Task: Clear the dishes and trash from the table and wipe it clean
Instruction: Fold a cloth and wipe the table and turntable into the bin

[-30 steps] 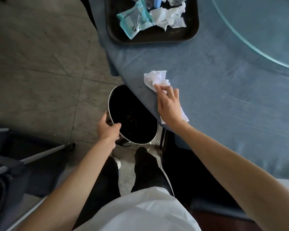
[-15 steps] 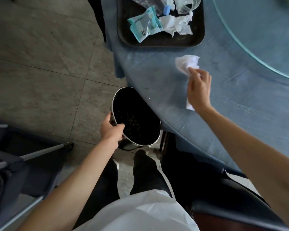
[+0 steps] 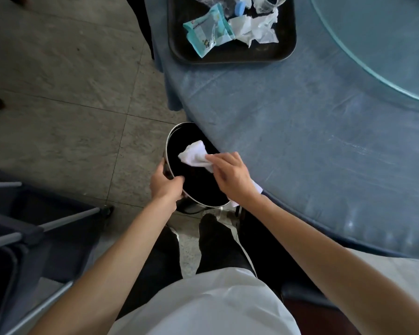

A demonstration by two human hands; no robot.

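Tabletop [image 3: 300,131] sits just past your right hand [image 3: 232,180], whose fingers pinch a white cloth [image 3: 195,154] over the black bin [image 3: 196,187]; your left hand [image 3: 166,184] fingers grip the bin's near rim.

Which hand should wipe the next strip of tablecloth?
Right. The right hand already holds the white cloth at the table edge, while the left hand grips the bin rim.
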